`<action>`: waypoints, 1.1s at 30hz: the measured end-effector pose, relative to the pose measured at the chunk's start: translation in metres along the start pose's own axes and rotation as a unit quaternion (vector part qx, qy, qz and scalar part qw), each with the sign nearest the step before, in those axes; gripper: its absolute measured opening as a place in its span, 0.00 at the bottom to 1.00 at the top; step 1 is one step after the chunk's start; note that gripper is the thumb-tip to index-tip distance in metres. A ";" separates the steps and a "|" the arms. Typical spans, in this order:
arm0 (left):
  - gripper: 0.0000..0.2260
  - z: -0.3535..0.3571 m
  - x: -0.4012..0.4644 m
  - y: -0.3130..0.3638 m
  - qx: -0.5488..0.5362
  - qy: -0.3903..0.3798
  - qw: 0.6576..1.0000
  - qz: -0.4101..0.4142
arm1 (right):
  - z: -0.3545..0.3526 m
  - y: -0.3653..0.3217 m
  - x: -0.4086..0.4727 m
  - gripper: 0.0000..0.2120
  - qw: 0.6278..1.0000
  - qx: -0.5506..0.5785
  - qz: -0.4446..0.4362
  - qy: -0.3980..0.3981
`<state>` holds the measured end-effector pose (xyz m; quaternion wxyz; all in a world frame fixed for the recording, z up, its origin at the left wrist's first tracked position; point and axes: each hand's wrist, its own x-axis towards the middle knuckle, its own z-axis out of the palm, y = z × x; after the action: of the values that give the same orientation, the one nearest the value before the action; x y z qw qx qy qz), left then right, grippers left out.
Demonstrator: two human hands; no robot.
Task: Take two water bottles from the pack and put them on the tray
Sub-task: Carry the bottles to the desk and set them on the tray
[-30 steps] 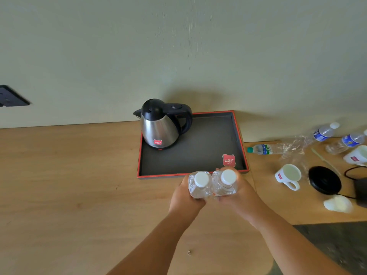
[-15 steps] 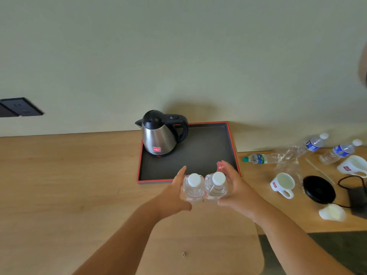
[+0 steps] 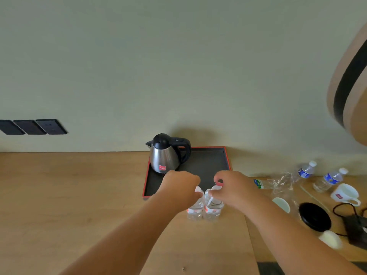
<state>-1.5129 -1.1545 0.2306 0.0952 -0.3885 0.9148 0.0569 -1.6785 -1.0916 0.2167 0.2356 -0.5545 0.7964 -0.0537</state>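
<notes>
Two water bottles stand upright side by side, touching, on the worktop (image 3: 79,195) just in front of the tray's near edge, not on it: left bottle (image 3: 195,210) and right bottle (image 3: 213,209).

My left hand (image 3: 178,190) is curled over the top of the left bottle, fingers closed around the cap and neck. My right hand (image 3: 233,190) is curled the same way over the right bottle's top, thumb and fingers pinching at the cap. Both caps are mostly covered, only white slivers showing.

Tray (image 3: 210,163) is dark with a red rim, set against the wall. Kettle (image 3: 165,155), steel with a black lid and handle, sits in its back left corner. The rest of the tray floor is bare apart from a small red tag partly hidden behind my right fingers.

Off to the right on the worktop: torn plastic wrap (image 3: 282,182) with a bottle lying on its side (image 3: 260,183), two blue-label bottles (image 3: 305,171) (image 3: 331,178), a white mug (image 3: 344,194), a second white cup (image 3: 281,204) partly behind my right forearm, and a black round kettle base (image 3: 314,216) with cable.

Black wall plates (image 3: 32,127) on the wall at left.
</notes>
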 end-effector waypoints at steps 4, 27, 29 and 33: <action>0.08 0.013 0.003 0.005 0.029 -0.034 0.999 0.024 | 0.014 -0.007 0.004 0.10 0.997 -0.076 0.023 0.024; 0.13 0.026 0.021 -0.010 -0.053 -0.009 0.997 0.058 | 0.005 -0.007 0.009 0.17 0.999 -0.039 0.029 0.018; 0.14 0.014 0.030 -0.009 -0.073 -0.012 0.996 0.050 | -0.009 -0.004 0.016 0.18 0.999 -0.026 0.020 0.019; 0.14 -0.016 0.059 -0.007 -0.075 -0.005 0.996 0.057 | -0.045 0.007 0.039 0.18 0.999 0.026 0.009 0.033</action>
<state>-1.5495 -1.2032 0.2331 0.0675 -0.3411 0.9282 0.1326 -1.7144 -1.1324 0.2416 0.2242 -0.5390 0.8068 -0.0905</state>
